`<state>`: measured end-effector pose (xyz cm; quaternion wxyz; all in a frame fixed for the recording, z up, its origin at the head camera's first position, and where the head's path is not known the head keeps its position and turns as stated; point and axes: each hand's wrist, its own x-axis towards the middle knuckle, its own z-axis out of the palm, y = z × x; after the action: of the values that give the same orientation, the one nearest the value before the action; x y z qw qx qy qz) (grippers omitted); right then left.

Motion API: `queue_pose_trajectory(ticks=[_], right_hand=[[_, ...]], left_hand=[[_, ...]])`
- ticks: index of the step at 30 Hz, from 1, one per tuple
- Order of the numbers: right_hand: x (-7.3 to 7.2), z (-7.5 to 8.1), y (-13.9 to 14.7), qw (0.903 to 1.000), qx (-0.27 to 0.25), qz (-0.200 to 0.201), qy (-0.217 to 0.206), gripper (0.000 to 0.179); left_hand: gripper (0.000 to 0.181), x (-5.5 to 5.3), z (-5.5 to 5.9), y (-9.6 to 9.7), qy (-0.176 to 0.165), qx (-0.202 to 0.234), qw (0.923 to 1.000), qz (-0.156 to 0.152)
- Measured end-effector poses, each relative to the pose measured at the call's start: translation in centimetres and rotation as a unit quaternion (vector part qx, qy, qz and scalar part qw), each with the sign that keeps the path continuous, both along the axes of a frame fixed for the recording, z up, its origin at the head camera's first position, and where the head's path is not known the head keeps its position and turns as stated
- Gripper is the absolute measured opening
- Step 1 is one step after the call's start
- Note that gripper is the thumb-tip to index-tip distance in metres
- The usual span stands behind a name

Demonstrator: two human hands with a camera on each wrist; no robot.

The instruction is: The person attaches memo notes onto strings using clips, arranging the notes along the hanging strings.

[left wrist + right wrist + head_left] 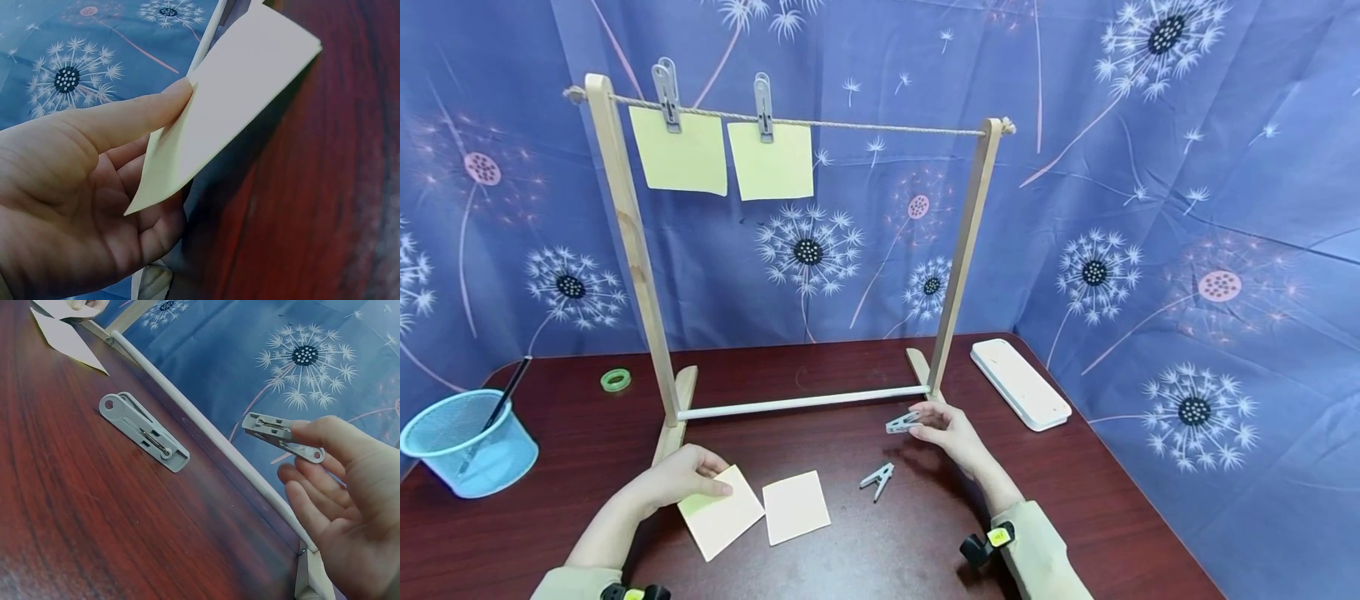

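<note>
My left hand [681, 482] pinches a yellow sticky note [724, 518] between thumb and fingers, lifted off the table in the left wrist view. Beside it, a second sticky note [796, 507] lies flat. My right hand [951, 433] holds a grey clothespin [902, 423] by thumb and fingers, its far end pointing left; the right wrist view shows this clothespin [269, 427] above the table. Another grey clothespin [877, 479] lies on the tabletop between the hands. Two notes [681, 158] [772, 171] hang from the rope [880, 127], each under a grey clothespin [763, 108].
A wooden frame [632, 233] with a white lower bar [805, 403] stands behind my hands. At the left are a blue mesh basket [512, 454] with a black pen and a green tape roll [615, 381]. A white case [1021, 385] lies at the back right.
</note>
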<state>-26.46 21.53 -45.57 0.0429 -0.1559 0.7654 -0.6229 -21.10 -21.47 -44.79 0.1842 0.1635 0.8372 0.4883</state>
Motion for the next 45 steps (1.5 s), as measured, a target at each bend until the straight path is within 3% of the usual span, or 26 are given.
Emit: queue_pose_trajectory(ticks=[5, 10, 12, 16, 18, 22, 27, 35, 45], right_hand=[[0.0, -0.1, -0.2, 0.9985, -0.053, 0.009, 0.007, 0.042], [-0.1, -0.4, -0.2, 0.9942, -0.096, 0.039, 0.028, 0.025], [0.0, -0.4, -0.2, 0.9931, -0.102, 0.049, 0.031, 0.026], [0.0, -0.4, -0.2, 0.9932, -0.1, 0.05, 0.034, 0.027], [0.0, -0.4, -0.3, 0.9942, -0.092, 0.042, 0.035, 0.036], [-0.1, -0.3, -0.3, 0.996, -0.081, 0.024, 0.029, 0.049], [-0.1, -0.3, -0.4, 0.9962, -0.085, 0.015, 0.014, 0.049], [-0.1, -0.4, -0.4, 0.9956, -0.092, 0.013, 0.013, 0.048], [-0.2, -0.5, -0.3, 0.9965, -0.083, 0.004, 0.009, 0.044]], left_hand=[[0.029, -0.2, 0.2, -0.2, -0.012, 0.003, 0.9999, -0.007], [0.033, -0.2, 0.7, -0.6, -0.032, 0.029, 0.9989, -0.018], [0.034, -0.2, 1.0, -0.6, -0.036, 0.04, 0.9984, -0.017], [0.035, -0.2, 1.5, -0.6, -0.055, 0.069, 0.996, -0.017], [0.035, -0.1, 1.7, -0.5, -0.064, 0.076, 0.995, -0.013], [0.032, -0.1, 1.9, -0.4, -0.063, 0.065, 0.9959, 0.002], [0.029, -0.1, 1.8, -0.4, -0.06, 0.047, 0.9969, 0.019], [0.03, -0.1, 1.4, -0.3, -0.101, 0.067, 0.9925, 0.019], [0.034, -0.1, 1.7, -0.2, -0.079, 0.074, 0.9941, 0.006]])
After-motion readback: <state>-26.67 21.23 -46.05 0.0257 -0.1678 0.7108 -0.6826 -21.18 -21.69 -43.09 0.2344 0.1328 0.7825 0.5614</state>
